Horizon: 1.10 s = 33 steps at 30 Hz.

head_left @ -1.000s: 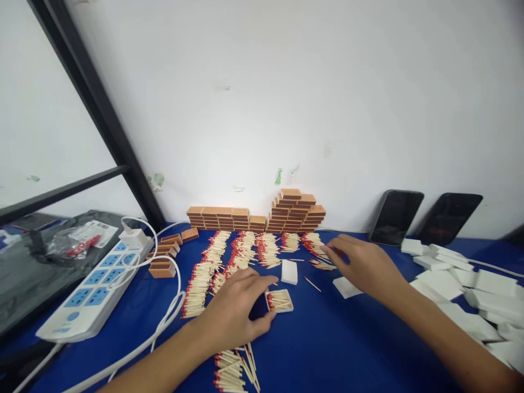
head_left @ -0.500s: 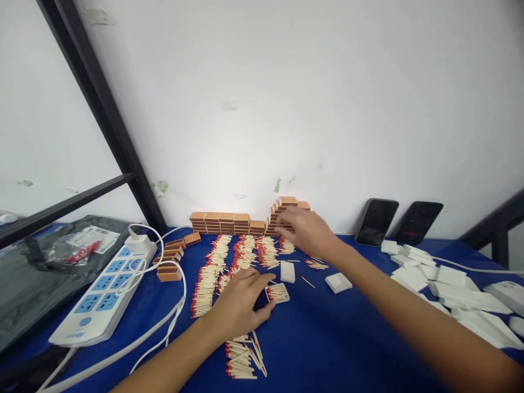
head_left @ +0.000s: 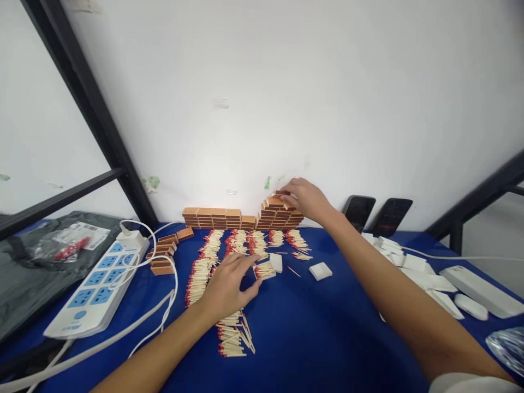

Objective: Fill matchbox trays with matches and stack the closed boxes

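Note:
My left hand (head_left: pixel 231 284) is low over the table, its thumb and index finger pinching the left end of a small white matchbox tray (head_left: pixel 266 271) filled with red-headed matches. At the back, my right hand (head_left: pixel 305 197) grips an orange-brown matchbox (head_left: pixel 280 193) at the top of a stepped stack of matchboxes (head_left: pixel 276 219) by the wall. Rows of loose matches (head_left: pixel 210 245) lie in front of the stacks, partly hidden by my left hand. Another pile of matches (head_left: pixel 233 338) is nearer me. A white tray (head_left: pixel 276 263) touches the filled one's far side.
A lower matchbox row (head_left: pixel 210 218) stands left of the stack, with loose matchboxes (head_left: pixel 162 266) beside the power strip (head_left: pixel 96 286) and its white cables. One white tray (head_left: pixel 320 271) lies apart. Two phones (head_left: pixel 391 215) lean on the wall; white trays (head_left: pixel 413 265) heap at right.
My right hand has reached the top of the stack and taken hold of a matchbox there. My left hand stays at the filled tray. The whole view has shifted slightly.

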Each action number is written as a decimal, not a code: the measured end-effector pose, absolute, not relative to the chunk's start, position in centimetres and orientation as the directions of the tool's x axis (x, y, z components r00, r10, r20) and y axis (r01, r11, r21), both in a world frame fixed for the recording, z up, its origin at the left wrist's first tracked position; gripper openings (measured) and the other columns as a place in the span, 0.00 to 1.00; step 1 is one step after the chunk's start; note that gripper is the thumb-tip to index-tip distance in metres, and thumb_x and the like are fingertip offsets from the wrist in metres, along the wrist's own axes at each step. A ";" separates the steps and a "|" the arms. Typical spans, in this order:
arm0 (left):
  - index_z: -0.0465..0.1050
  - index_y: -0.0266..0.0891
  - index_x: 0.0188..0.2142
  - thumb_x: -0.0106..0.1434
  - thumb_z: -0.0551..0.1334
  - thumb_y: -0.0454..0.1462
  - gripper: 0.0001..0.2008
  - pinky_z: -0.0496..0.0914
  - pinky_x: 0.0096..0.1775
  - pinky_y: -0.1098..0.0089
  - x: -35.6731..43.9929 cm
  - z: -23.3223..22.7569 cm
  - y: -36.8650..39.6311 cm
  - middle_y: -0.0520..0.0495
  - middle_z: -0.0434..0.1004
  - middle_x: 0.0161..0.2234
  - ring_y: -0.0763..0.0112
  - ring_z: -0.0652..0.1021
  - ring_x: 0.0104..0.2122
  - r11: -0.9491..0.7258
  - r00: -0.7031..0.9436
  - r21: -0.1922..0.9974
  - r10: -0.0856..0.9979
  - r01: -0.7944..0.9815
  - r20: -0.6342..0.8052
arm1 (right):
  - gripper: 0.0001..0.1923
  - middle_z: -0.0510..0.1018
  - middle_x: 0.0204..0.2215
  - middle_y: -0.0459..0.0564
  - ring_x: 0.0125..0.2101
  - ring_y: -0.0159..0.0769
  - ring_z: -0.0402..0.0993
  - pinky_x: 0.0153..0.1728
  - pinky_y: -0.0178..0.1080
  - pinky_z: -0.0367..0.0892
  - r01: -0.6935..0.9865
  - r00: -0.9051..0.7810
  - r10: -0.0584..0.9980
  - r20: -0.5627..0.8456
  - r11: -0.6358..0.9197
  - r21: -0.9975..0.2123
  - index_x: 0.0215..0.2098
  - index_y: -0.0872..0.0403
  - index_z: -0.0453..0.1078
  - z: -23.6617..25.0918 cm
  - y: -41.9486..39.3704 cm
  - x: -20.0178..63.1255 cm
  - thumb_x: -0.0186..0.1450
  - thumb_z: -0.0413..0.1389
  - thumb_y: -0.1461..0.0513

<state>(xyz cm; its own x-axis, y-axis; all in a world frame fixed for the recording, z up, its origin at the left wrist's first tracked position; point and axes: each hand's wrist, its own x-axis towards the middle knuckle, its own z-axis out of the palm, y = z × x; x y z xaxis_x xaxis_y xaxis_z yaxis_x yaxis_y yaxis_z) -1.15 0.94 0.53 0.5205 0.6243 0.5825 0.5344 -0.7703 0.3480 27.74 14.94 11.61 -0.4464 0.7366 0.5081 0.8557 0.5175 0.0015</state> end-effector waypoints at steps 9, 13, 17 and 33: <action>0.69 0.42 0.62 0.69 0.67 0.37 0.23 0.76 0.54 0.52 -0.9 0.4 0.8 0.43 0.83 0.48 0.56 0.80 0.50 -0.747 0.412 0.357 0.626 0.560 0.662 | 0.07 0.81 0.45 0.53 0.40 0.41 0.79 0.38 0.43 0.76 0.651 -0.401 0.684 0.609 0.681 -0.336 0.48 0.47 0.74 7.7 4.1 29.1 0.75 0.56 0.57; 0.69 0.44 0.62 0.69 0.68 0.38 0.23 0.75 0.54 0.55 -0.5 0.4 0.3 0.46 0.83 0.46 0.58 0.80 0.50 -0.735 0.378 0.408 0.647 0.542 0.662 | 0.06 0.81 0.51 0.52 0.42 0.41 0.81 0.38 0.43 0.77 0.632 -0.348 0.777 0.525 0.608 -0.481 0.45 0.47 0.70 3.8 1.0 29.9 0.70 0.61 0.60; 0.67 0.45 0.64 0.69 0.68 0.38 0.26 0.76 0.55 0.57 -0.3 0.2 0.2 0.47 0.83 0.47 0.60 0.80 0.50 -0.750 0.423 0.408 0.642 0.521 0.639 | 0.07 0.81 0.48 0.49 0.36 0.36 0.79 0.37 0.40 0.76 0.618 -0.413 0.850 0.326 0.525 -0.585 0.41 0.48 0.67 1.6 -0.4 29.2 0.68 0.61 0.63; 0.66 0.43 0.65 0.69 0.68 0.39 0.27 0.75 0.57 0.55 -0.7 0.0 0.4 0.45 0.83 0.47 0.61 0.81 0.50 -0.771 0.522 0.393 0.631 0.501 0.574 | 0.13 0.80 0.44 0.50 0.40 0.43 0.79 0.38 0.44 0.76 0.711 -0.510 0.846 0.153 0.515 -0.478 0.47 0.47 0.75 1.8 -2.1 28.8 0.66 0.67 0.54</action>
<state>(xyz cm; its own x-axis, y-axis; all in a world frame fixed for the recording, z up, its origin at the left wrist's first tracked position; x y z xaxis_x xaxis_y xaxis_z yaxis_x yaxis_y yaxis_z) -0.67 0.43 0.03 0.5220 0.6314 0.5735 0.5012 -0.7711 0.3927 28.75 -2.12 1.77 -0.5101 0.8463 0.1535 0.7111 0.5153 -0.4783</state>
